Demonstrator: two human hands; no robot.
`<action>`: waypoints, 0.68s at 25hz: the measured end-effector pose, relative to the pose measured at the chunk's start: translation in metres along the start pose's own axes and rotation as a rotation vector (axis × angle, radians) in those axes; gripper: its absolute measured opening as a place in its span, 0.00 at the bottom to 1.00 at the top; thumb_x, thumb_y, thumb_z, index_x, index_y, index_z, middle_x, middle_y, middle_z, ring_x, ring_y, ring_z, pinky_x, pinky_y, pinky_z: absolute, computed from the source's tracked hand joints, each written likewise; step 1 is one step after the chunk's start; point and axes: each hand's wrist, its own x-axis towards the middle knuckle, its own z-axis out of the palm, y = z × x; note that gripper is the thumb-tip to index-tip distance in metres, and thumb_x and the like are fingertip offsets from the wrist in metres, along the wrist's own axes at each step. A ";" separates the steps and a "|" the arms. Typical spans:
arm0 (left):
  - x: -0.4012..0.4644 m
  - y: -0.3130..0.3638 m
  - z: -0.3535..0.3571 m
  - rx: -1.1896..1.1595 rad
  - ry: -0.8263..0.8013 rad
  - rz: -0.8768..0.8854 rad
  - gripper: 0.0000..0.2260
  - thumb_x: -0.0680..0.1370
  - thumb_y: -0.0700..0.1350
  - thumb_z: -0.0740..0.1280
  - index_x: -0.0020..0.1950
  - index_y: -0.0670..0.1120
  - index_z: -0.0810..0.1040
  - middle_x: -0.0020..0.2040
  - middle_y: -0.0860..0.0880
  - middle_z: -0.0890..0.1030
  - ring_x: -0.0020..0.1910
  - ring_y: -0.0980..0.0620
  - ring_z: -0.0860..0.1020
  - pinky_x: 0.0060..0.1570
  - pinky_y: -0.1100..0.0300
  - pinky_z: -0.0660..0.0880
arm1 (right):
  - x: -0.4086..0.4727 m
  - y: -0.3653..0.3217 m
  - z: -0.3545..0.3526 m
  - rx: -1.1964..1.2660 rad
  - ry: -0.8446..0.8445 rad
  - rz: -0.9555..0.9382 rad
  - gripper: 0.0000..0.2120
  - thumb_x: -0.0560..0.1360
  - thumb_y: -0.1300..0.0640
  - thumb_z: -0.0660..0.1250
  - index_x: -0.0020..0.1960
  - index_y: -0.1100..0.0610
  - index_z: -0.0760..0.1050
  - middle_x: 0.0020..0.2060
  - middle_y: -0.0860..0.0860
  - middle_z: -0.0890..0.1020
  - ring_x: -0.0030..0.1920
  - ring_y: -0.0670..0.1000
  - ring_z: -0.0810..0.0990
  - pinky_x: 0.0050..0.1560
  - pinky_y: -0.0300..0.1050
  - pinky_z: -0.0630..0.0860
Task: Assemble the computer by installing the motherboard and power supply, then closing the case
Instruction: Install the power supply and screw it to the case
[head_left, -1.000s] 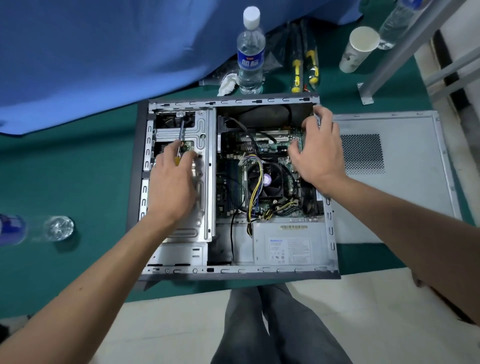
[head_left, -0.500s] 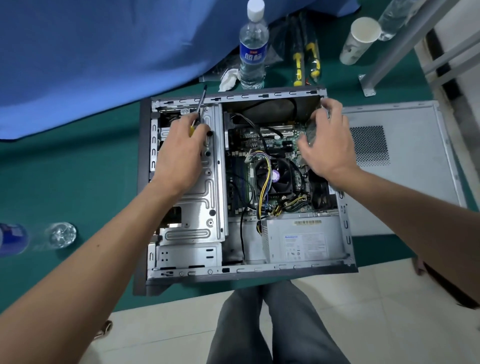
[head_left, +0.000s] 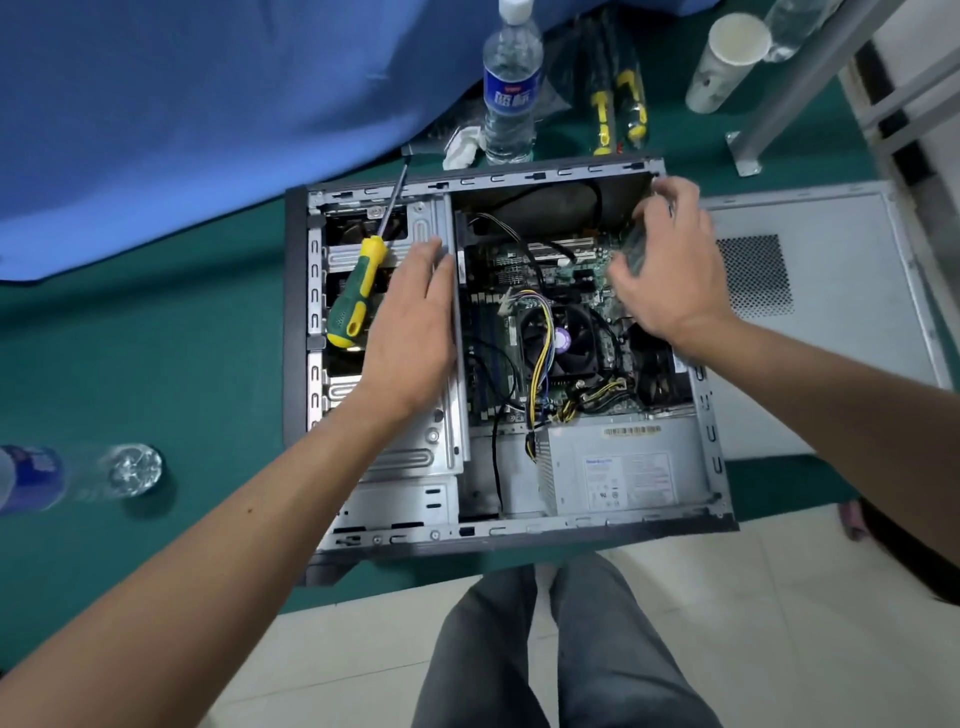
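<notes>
Motherboard (head_left: 566, 332) between both hands, inside open case (head_left: 519, 535).

Green mat (head_left: 156, 353) covers the work surface; pale floor tiles (head_left: 779, 623) at the near edge. Blue cloth (head_left: 208, 104) hangs down far left. Upright water bottle (head_left: 510, 88), paper cup (head_left: 727, 62) and metal frame leg (head_left: 795, 88) stand at the far side. Second bottle (head_left: 78, 473) lies on its side at the left edge. Even indoor light.
</notes>
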 end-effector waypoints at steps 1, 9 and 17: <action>-0.003 0.000 0.003 -0.056 -0.003 -0.016 0.21 0.84 0.40 0.52 0.78 0.39 0.62 0.77 0.42 0.63 0.77 0.50 0.60 0.78 0.54 0.54 | 0.000 -0.001 -0.001 0.004 -0.004 0.002 0.16 0.74 0.51 0.66 0.58 0.57 0.69 0.71 0.53 0.63 0.64 0.57 0.71 0.61 0.55 0.76; -0.001 -0.008 0.009 -0.072 0.034 0.018 0.20 0.83 0.39 0.54 0.75 0.36 0.65 0.73 0.39 0.68 0.73 0.44 0.65 0.76 0.54 0.59 | -0.006 -0.006 -0.009 -0.012 0.079 -0.070 0.15 0.77 0.54 0.63 0.61 0.59 0.72 0.69 0.58 0.67 0.70 0.58 0.64 0.71 0.54 0.64; -0.001 -0.009 0.012 -0.037 0.068 0.047 0.20 0.82 0.41 0.53 0.72 0.36 0.67 0.69 0.39 0.70 0.69 0.44 0.67 0.72 0.67 0.55 | -0.029 -0.064 0.016 -0.162 -0.441 -0.869 0.17 0.78 0.63 0.60 0.67 0.60 0.70 0.59 0.56 0.75 0.59 0.55 0.73 0.56 0.52 0.76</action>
